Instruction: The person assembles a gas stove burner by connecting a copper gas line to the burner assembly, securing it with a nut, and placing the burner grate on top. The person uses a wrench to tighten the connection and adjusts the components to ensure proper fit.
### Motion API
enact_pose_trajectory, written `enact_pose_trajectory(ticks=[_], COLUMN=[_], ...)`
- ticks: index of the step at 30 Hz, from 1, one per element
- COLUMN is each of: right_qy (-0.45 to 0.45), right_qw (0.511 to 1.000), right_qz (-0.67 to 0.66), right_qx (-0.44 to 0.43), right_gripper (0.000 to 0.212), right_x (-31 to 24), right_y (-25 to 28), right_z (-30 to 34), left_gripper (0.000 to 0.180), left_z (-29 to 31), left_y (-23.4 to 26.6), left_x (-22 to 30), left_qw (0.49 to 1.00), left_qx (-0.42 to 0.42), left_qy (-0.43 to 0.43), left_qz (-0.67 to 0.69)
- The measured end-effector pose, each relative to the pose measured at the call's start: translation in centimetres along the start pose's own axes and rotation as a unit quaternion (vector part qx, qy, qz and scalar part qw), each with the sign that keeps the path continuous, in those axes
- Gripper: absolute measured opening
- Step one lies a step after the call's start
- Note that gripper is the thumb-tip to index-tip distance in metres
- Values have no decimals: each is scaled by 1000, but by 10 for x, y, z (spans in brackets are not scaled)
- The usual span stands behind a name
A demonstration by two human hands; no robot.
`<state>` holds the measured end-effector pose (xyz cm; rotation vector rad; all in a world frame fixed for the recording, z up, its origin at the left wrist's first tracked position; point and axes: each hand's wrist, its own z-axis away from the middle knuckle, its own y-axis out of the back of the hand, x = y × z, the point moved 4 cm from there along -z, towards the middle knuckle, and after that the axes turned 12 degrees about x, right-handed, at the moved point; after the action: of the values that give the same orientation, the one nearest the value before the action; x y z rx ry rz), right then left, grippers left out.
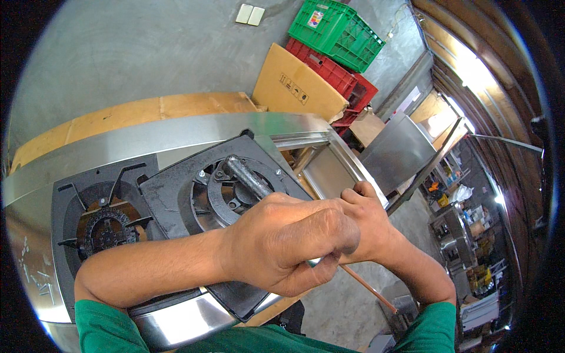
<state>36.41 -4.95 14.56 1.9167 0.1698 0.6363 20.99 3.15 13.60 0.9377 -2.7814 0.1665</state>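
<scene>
Left hand (294, 240) clenched; cardboard (296, 82) (symbol-marked).

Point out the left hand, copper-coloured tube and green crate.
Left hand (288, 238): head view, middle of the curled hand.
Copper-coloured tube (369, 289): head view, mid-length of its visible stretch.
Green crate (331, 32): head view, its side wall.

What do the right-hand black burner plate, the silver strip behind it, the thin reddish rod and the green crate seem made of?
Burner plate: perhaps cast iron or coated metal; dark, matte, rough-looking.
Silver strip: likely stainless steel; smooth, with blurred reflections.
Thin rod: possibly copper, from its reddish sheen; solid or hollow unclear.
Green crate: probably moulded plastic; uniform colour, gridded walls.
</scene>
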Motion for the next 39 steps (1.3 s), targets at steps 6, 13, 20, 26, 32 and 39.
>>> enact_pose_trajectory(ticks=[6,13,20,26,32,39], right_qy=[-13,-31,-202,-159,-206,-87], right_qw=[999,998,868,881,877,996], right_qz=[10,-30,-452,-445,-430,16], right_qx=[-35,-34,-39,5,-50,-20], right_gripper=[43,45,53,53,47,37], right_x=[-2,5,16,15,19,-2], right_y=[1,-10,-68,-66,-58,12], right_z=[-6,-1,38,37,49,15], left_gripper=[23,18,10,7,10,13], left_z=[-2,0,5,-1,-3,0], left_y=[1,1,-4,2,3,3], left_x=[3,-1,8,1,0,-1], left_qw=[999,1000,996,1000,1000,1000], left_qx=[-43,-20,-69,-6,-6,4], left_qy=[11,7,-29,17,29,16], left_qz=[-26,1,-43,-19,0,-2])
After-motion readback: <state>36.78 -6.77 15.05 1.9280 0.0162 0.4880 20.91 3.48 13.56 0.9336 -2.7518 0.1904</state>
